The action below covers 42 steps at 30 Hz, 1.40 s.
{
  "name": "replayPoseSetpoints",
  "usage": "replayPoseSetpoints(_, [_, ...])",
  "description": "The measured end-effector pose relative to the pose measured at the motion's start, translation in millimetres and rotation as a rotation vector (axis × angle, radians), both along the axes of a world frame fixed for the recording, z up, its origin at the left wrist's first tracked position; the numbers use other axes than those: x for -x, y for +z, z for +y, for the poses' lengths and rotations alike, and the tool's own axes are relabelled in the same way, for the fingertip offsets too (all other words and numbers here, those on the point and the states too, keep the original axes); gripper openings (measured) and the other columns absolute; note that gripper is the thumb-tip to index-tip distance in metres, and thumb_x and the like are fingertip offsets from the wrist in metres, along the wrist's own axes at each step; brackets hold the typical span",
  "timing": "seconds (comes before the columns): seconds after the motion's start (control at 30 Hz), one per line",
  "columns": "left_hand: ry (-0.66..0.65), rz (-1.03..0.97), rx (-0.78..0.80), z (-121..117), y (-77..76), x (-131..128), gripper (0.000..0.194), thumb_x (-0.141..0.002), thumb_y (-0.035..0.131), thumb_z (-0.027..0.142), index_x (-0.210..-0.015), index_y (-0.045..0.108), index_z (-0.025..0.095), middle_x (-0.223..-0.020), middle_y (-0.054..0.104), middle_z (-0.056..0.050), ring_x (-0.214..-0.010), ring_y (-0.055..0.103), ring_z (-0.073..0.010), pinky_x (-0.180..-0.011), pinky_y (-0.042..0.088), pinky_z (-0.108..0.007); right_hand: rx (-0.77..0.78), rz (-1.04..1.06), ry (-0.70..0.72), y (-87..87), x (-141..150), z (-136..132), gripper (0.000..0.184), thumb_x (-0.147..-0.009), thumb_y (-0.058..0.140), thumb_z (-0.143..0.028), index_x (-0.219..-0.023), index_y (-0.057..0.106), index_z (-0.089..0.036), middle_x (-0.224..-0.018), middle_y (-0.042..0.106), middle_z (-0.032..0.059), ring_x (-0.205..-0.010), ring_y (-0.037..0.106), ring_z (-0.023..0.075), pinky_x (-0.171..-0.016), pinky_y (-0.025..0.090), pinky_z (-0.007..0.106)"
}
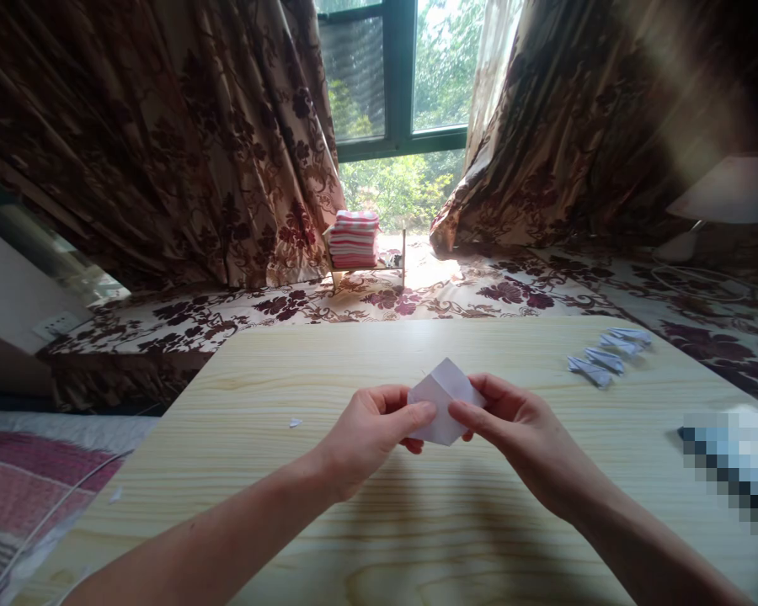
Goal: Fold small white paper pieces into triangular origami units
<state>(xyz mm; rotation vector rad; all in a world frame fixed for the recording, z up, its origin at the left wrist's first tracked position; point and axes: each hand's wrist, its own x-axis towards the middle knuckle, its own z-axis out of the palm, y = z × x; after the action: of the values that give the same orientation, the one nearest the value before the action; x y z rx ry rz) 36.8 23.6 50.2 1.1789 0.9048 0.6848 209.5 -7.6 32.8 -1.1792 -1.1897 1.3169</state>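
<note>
Between my two hands is a folded piece of white paper [445, 391], held above the wooden table [240, 471] with one corner pointing away from me. My left hand [379, 425] pinches its left side, thumb on top and fingers beneath. On the right side, my right hand [505, 412] grips it the same way, the thumb pressed near the middle. A crease runs across the paper's upper face. Parts of the fingers under the paper are hidden.
Several folded paper pieces [597, 366] lie at the table's far right. Small paper scraps [296, 422] are on the left. A pixelated object [733, 463] sits at the right edge. Behind the table, striped cloths [354, 240] are stacked on a small stand before the window.
</note>
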Motion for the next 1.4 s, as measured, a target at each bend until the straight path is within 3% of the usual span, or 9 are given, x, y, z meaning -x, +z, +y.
replayPoseSetpoints(0.27, [-0.048,0.047,0.003,1.3,-0.7,3.4,0.028,-0.070,0.068,0.035,-0.067,0.068,0.008,-0.060,0.056,-0.003,-0.058,0.046,-0.0096,-0.056,0.038,-0.023,-0.011,0.044,0.025,3.0,-3.9,0.8,0.023,-0.076,0.071,-0.039,-0.080,0.064,-0.017,-0.075,0.069,0.0015,-0.069,0.060,0.0131,-0.063,0.047,0.023])
replayPoseSetpoints(0.4, [-0.072,0.052,0.037,0.8,-1.1,3.3,0.032,-0.071,0.066,0.040,-0.065,0.066,0.009,-0.059,0.052,-0.002,-0.058,0.045,-0.0095,-0.055,0.039,-0.023,-0.080,-0.025,0.016,-4.6,-5.2,0.5,0.019,-0.079,0.067,-0.034,-0.092,0.064,-0.021,-0.076,0.067,0.0002,-0.068,0.059,0.0130,-0.060,0.047,0.023])
replayPoseSetpoints(0.5, [-0.062,0.054,0.056,0.6,-0.6,2.7,0.031,-0.070,0.066,0.040,-0.064,0.065,0.009,-0.058,0.052,-0.002,-0.057,0.045,-0.0094,-0.053,0.040,-0.022,-0.178,-0.155,-0.003,-7.9,-5.6,-1.2,0.019,-0.083,0.063,-0.029,-0.101,0.065,-0.024,-0.080,0.066,0.0002,-0.069,0.058,0.0128,-0.060,0.045,0.023])
replayPoseSetpoints(0.67, [-0.039,0.032,0.090,0.5,0.7,2.8,0.030,-0.070,0.066,0.038,-0.070,0.067,0.008,-0.062,0.056,-0.003,-0.058,0.047,-0.0094,-0.052,0.041,-0.021,-0.427,-0.299,0.038,-3.9,-6.1,-2.2,0.018,-0.088,0.055,-0.021,-0.096,0.070,-0.027,-0.081,0.059,0.0007,-0.073,0.056,0.0129,-0.058,0.043,0.023])
replayPoseSetpoints(0.93, [0.000,0.016,0.119,2.6,-2.5,4.0,0.025,-0.070,0.066,0.035,-0.066,0.067,0.010,-0.062,0.056,-0.003,-0.057,0.048,-0.0093,-0.052,0.042,-0.021,-0.663,-0.436,0.010,-9.0,-4.4,1.6,0.025,-0.084,0.054,-0.009,-0.091,0.070,-0.027,-0.081,0.051,0.0011,-0.075,0.053,0.0130,-0.061,0.043,0.023])
replayPoseSetpoints(1.1, [-0.001,0.075,0.038,2.8,-7.4,0.5,0.027,-0.072,0.065,0.036,-0.074,0.071,0.009,-0.066,0.060,-0.004,-0.061,0.049,-0.0104,-0.053,0.040,-0.021,-0.490,-0.400,-0.058,-7.9,-1.1,0.2,0.017,-0.082,0.058,-0.015,-0.096,0.066,-0.020,-0.084,0.058,0.0021,-0.073,0.054,0.0133,-0.062,0.044,0.024])
replayPoseSetpoints(1.23, [-0.011,0.107,-0.041,2.3,-8.4,-2.1,0.026,-0.073,0.065,0.035,-0.074,0.072,0.009,-0.063,0.059,-0.003,-0.059,0.046,-0.0096,-0.054,0.038,-0.021,-0.320,-0.344,-0.006,-3.4,-1.8,0.1,0.007,-0.081,0.057,-0.020,-0.078,0.063,-0.016,-0.068,0.057,-0.0013,-0.062,0.050,0.0112,-0.056,0.041,0.023])
replayPoseSetpoints(1.4, [0.009,0.177,-0.209,2.8,-11.5,-5.5,0.027,-0.075,0.065,0.037,-0.074,0.072,0.011,-0.065,0.062,-0.003,-0.063,0.050,-0.0123,-0.058,0.038,-0.023,-0.260,-0.358,-0.058,-3.4,-4.3,2.3,0.025,-0.081,0.056,-0.026,-0.059,0.047,-0.018,-0.054,0.041,-0.0055,-0.053,0.040,0.0086,-0.047,0.034,0.021])
